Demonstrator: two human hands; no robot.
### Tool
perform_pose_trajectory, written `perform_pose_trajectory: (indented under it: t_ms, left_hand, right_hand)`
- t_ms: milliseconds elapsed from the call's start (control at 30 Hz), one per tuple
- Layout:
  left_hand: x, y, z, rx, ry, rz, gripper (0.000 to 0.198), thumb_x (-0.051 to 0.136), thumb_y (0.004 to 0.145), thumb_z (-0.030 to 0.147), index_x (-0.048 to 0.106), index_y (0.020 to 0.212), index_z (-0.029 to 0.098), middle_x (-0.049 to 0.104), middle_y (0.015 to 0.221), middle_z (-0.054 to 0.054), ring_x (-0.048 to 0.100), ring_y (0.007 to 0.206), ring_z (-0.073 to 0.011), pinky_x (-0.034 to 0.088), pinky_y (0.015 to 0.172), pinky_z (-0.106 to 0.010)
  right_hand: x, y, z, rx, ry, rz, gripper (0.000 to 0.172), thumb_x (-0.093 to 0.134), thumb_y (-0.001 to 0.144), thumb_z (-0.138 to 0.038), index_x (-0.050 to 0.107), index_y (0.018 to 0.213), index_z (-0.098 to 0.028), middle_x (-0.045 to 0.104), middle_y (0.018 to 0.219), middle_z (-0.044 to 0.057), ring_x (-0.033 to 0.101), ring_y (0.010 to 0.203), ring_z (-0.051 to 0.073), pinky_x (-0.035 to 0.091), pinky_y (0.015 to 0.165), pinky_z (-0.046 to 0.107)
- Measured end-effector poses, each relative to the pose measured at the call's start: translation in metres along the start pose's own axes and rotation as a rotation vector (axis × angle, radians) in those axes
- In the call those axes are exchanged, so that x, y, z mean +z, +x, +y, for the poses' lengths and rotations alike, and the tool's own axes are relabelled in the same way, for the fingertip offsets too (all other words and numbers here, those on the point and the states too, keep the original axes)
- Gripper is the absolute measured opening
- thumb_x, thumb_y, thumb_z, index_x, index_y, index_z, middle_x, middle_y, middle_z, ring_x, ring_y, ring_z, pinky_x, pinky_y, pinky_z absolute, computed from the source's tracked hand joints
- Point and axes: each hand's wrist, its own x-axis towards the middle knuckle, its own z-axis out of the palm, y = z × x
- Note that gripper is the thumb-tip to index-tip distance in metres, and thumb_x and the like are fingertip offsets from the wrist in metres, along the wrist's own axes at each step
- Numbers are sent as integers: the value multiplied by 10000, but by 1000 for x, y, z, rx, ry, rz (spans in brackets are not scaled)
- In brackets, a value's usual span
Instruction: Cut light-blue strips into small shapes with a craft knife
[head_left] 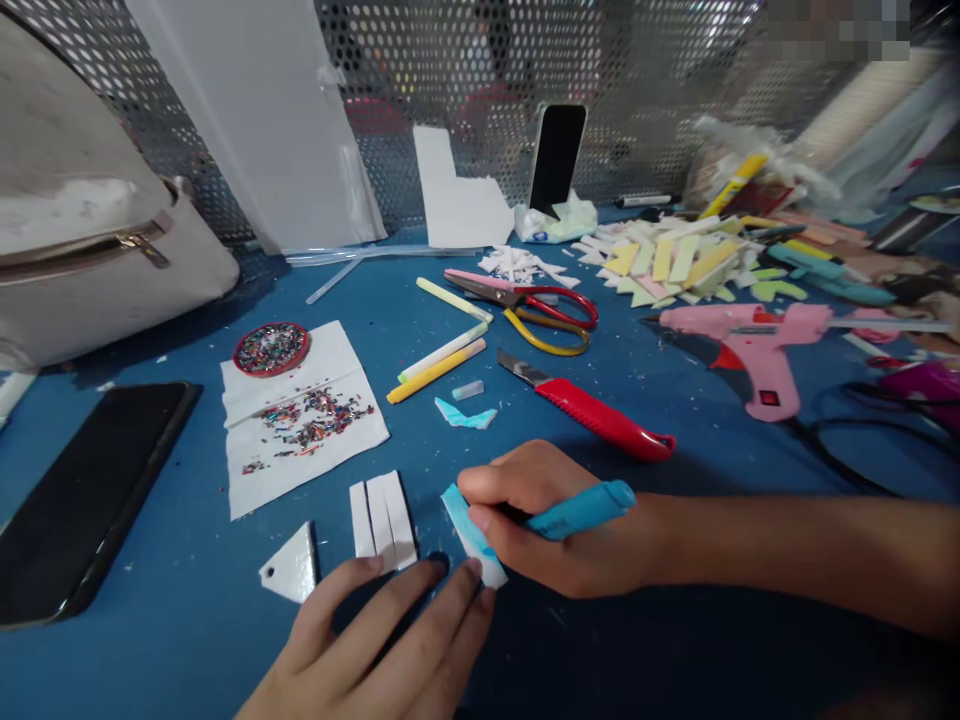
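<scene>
My right hand (547,515) is closed around a blue marker (589,510), its tip end hidden by my fingers. Under it lies a small white strip (480,560), partly coloured light blue. My left hand (390,640) rests with fingers spread, two fingertips touching the lower end of that strip. Close to its other fingertips sit several narrow white pieces (384,520) side by side. A white triangular piece (291,568) with a small hole lies further left. Beyond the strip is a blue-coloured scrap (466,414).
A red utility knife (607,415) with its blade out, scissors (525,300) and a pink glue gun (750,340) lie to the right. On the left are paper with beads (315,415), a phone (90,490) and a bag (97,250). Cut strips (682,255) are heaped behind.
</scene>
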Motion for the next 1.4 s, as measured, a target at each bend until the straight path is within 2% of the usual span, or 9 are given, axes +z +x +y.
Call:
perform_pose_trajectory:
  t_ms: [100, 133, 267, 433, 667, 867, 1067, 1267, 1400]
  left_hand:
    - [-4, 0, -5, 106, 50, -69, 337, 448, 1001, 371, 586, 1288, 259, 627, 1287, 76, 507, 1159, -142, 52, 1213, -369]
    - [-6, 0, -7, 51, 45, -49, 325, 451, 1001, 358, 593, 1279, 266, 626, 1287, 80, 501, 1167, -144, 49, 1213, -378]
    - [-12, 2, -14, 200, 118, -132, 419, 469, 983, 448, 535, 1347, 249, 593, 1337, 50, 501, 1166, -157, 22, 1207, -400]
    - [-12, 6, -14, 195, 119, -128, 404, 489, 977, 429, 546, 1336, 253, 612, 1311, 51, 523, 1148, -155, 71, 1194, -385]
    - [-13, 7, -13, 207, 118, -94, 384, 484, 974, 445, 603, 1276, 241, 665, 1230, 48, 532, 1103, -151, 46, 1201, -383]
    - [-11, 2, -13, 159, 96, -112, 392, 457, 993, 430, 549, 1332, 257, 617, 1298, 59, 523, 1154, -146, 65, 1203, -383]
    - [-14, 4, -14, 205, 125, -139, 415, 475, 978, 458, 550, 1333, 256, 592, 1339, 46, 517, 1153, -159, 54, 1197, -389]
    - [-15, 2, -14, 211, 142, -155, 442, 483, 974, 450, 512, 1367, 249, 573, 1366, 48, 484, 1192, -163, 4, 1206, -399]
    - [-15, 2, -14, 201, 139, -150, 444, 479, 974, 467, 523, 1359, 250, 566, 1375, 41, 486, 1197, -161, 9, 1208, -395]
  right_hand:
    - [-1, -2, 1, -17, -5, -46, 274, 433, 903, -220, 294, 669, -190, 311, 573, -56, 282, 521, 86, 216, 534, 259]
    - [-1, -2, 2, -28, 6, -60, 282, 443, 894, -207, 287, 659, -188, 307, 572, -58, 275, 519, 83, 214, 532, 258]
    - [-3, -1, 3, -45, 108, -77, 313, 437, 913, -198, 277, 644, -183, 317, 594, -55, 272, 537, 81, 218, 521, 242]
    - [-2, 1, -1, 28, 74, 20, 310, 412, 943, -278, 288, 673, -190, 317, 595, -52, 281, 542, 90, 207, 517, 245]
    - [1, -3, 0, -15, -65, -43, 255, 444, 870, -197, 302, 660, -185, 299, 581, -58, 276, 541, 86, 200, 542, 256]
    - [-3, -2, 4, -57, 127, -69, 305, 463, 876, -167, 293, 624, -176, 296, 594, -61, 256, 551, 79, 216, 530, 244]
    - [-4, -2, 3, 121, 552, 185, 300, 558, 924, -409, 440, 769, -182, 398, 578, -70, 354, 504, 78, 266, 463, 208]
    - [0, 0, 8, 73, 547, 210, 236, 717, 835, -287, 530, 898, -158, 530, 781, -22, 493, 649, 83, 400, 577, 200]
    - [-3, -1, 6, 17, 486, 179, 138, 570, 935, -278, 540, 984, -153, 514, 842, -3, 493, 713, 96, 405, 637, 218]
